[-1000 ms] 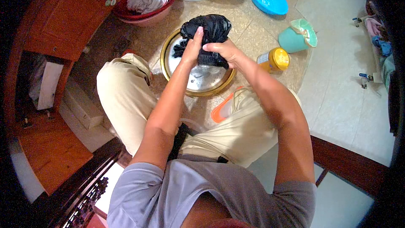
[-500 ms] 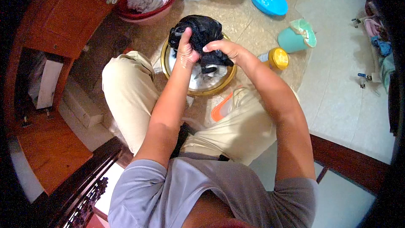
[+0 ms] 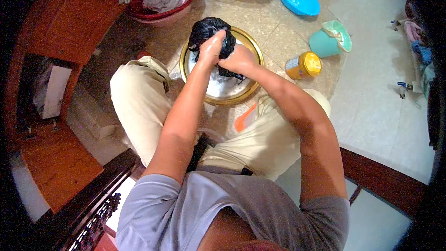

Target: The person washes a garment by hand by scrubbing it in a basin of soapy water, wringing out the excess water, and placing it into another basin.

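The bare left hand is clasped on a bunched, glossy black cloth, its thumb laid along the near side; its other fingers are largely hidden, so how closely they are pressed together cannot be told. The bare right hand is closed on the lower right part of the same cloth, its back turned up and its fingertips tucked out of sight. The two hands are held close together, with the cloth bunched between and beyond them.

The cloth is judged to be limp, soft and not fragile, though probably heavy with water and slippery, given the wet sheen on the skin. It is best gripped by thick, gathered folds with the whole palm, rather than pinched at a loose edge.

The cloth is held over a round, silvery metal basin with a gold rim. To the right, a yellow-lidded cylindrical jar and a lined teal bin are seen; farther off, a round blue plastic basin is placed.
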Tool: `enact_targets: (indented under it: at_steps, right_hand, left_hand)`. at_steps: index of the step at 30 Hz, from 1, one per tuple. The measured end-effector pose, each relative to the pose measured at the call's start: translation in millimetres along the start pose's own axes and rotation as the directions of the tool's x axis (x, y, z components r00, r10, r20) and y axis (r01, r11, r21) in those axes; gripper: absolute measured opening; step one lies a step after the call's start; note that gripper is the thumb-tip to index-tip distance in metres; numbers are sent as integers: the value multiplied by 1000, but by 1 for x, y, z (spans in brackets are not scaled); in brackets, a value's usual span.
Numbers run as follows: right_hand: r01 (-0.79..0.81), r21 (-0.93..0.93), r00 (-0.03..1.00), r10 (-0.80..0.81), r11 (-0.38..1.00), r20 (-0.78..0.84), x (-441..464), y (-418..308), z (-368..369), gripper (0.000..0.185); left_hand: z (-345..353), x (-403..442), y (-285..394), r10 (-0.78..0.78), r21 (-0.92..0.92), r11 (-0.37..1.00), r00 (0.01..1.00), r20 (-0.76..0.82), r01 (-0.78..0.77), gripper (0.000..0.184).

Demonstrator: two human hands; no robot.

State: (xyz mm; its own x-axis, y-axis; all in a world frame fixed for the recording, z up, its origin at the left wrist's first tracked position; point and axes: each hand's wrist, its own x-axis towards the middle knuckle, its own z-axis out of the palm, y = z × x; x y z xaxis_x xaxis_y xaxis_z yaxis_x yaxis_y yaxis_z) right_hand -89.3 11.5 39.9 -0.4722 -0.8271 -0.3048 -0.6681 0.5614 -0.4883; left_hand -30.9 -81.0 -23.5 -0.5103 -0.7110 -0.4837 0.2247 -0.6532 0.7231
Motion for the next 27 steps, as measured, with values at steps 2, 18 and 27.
enact_targets:
  at_steps: [2,18,27]
  right_hand:
    - [32,-80,999,-32,996,3,1,0,2,48]
    - [24,598,962,-181,802,205,41,49,-1,97]
    - [419,425,896,-442,802,-50,52,36,6,62]
  left_hand:
    - [-6,6,-4,-16,25,1000,999,-45,17,32]
    - [-20,-11,16,-181,4,982,942,282,187,60]
    - [-3,-25,5,-18,-422,888,931,364,182,33]
